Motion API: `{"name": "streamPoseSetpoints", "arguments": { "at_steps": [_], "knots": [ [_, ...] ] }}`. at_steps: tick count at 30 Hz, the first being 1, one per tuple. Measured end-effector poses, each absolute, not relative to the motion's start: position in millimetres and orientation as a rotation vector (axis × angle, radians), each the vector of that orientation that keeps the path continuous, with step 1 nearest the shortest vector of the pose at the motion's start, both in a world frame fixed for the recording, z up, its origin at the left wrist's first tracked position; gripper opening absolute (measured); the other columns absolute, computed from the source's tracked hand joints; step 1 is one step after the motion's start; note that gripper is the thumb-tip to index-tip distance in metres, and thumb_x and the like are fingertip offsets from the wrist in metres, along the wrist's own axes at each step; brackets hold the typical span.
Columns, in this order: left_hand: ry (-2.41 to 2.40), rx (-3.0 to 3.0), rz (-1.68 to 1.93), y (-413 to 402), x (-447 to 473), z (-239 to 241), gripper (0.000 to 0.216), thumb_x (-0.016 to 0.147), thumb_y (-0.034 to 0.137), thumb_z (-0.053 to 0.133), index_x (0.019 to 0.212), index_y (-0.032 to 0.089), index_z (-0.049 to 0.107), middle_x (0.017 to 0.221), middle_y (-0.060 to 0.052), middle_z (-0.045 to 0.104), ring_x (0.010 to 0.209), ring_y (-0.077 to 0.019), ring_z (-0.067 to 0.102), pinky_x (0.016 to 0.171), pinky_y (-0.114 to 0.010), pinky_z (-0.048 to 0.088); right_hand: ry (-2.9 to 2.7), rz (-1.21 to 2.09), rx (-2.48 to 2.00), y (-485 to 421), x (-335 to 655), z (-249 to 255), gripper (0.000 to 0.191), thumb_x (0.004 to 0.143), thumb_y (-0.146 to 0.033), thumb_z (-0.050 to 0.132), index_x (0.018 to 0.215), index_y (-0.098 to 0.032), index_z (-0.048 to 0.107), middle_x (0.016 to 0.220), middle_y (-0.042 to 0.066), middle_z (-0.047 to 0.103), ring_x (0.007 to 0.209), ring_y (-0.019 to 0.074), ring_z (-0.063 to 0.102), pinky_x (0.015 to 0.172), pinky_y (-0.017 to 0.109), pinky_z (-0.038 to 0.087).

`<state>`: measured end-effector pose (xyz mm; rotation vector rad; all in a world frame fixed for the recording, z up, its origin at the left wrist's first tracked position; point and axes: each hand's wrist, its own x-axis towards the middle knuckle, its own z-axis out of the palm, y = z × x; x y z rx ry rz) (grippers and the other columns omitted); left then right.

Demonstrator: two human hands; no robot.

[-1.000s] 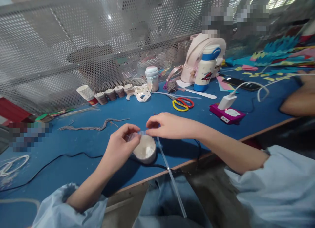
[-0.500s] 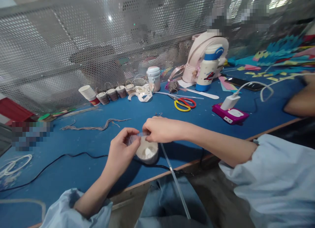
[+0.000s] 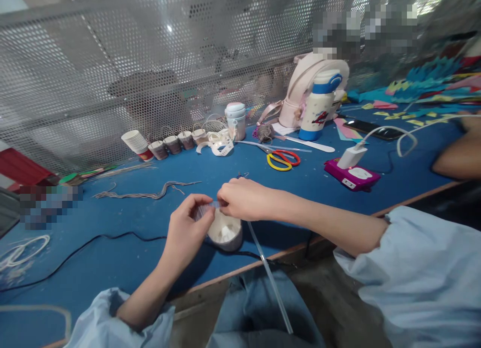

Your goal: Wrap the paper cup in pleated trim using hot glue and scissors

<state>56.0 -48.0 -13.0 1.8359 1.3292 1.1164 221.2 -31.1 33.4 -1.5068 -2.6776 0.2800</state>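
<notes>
A cup with a pale inside and greyish outside is tipped so its opening faces me, near the table's front edge. My left hand is closed around its left side, thumb at the rim. Across the top of the rim, my right hand pinches with fingertips close to my left thumb; whatever lies between those fingers is too small and hidden to make out. From under my right wrist a translucent stick, like a glue stick, slants over the table edge toward my lap.
Behind the hands lie scissors and loose grey yarn strands. Stacked paper cups and several grey-wrapped cups line the mesh. A bottle, purple power strip and another person's arm are right. A black cable crosses the left.
Both hands and the cup keep nearly the same place. The right fingertips have shifted slightly at the rim, and the whole view has moved a little.
</notes>
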Motion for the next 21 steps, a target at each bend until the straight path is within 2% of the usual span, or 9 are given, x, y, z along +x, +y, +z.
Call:
{"name": "streamPoseSetpoints", "arguments": {
  "at_steps": [5,9,16,21],
  "knots": [
    [1.325,1.834,1.100,-44.3,55.4,-13.6,0.015,0.072,0.026,0.063,0.085,0.019,0.064,0.079,0.000,0.064,0.070,-0.0145,0.054,0.065,-0.023,0.041,-2.676,0.164,-1.508,-33.6,221.6,28.0,0.021,0.083,-0.021,0.054,0.094,-0.014,0.071,0.088,0.015,0.072,0.086,0.0290,0.068,0.065,0.031,0.045],
    [1.319,1.824,1.088,-42.3,54.8,-15.8,0.016,0.072,0.026,0.062,0.086,0.019,0.064,0.079,0.000,0.063,0.067,-0.0136,0.053,0.063,-0.023,0.040,-2.684,0.147,-1.509,-32.7,225.8,29.1,0.022,0.086,-0.030,0.058,0.093,-0.014,0.071,0.086,0.015,0.071,0.089,0.0289,0.068,0.066,0.030,0.044],
    [1.335,1.838,1.102,-44.3,56.8,-17.1,0.014,0.073,0.026,0.061,0.085,0.018,0.063,0.078,0.000,0.063,0.068,-0.0139,0.053,0.064,-0.023,0.040,-2.691,0.318,-1.475,-33.3,230.3,36.0,0.032,0.079,-0.045,0.064,0.084,-0.015,0.072,0.082,0.011,0.072,0.083,0.0266,0.066,0.059,0.027,0.038],
    [1.324,1.877,1.123,-47.2,56.9,-16.1,0.014,0.073,0.025,0.062,0.085,0.019,0.063,0.077,0.000,0.064,0.067,-0.0140,0.054,0.064,-0.023,0.041,-2.665,0.414,-1.424,-31.9,225.6,35.9,0.024,0.080,-0.036,0.062,0.089,-0.017,0.073,0.084,0.009,0.073,0.080,0.0229,0.066,0.057,0.026,0.035]
  ]
}}
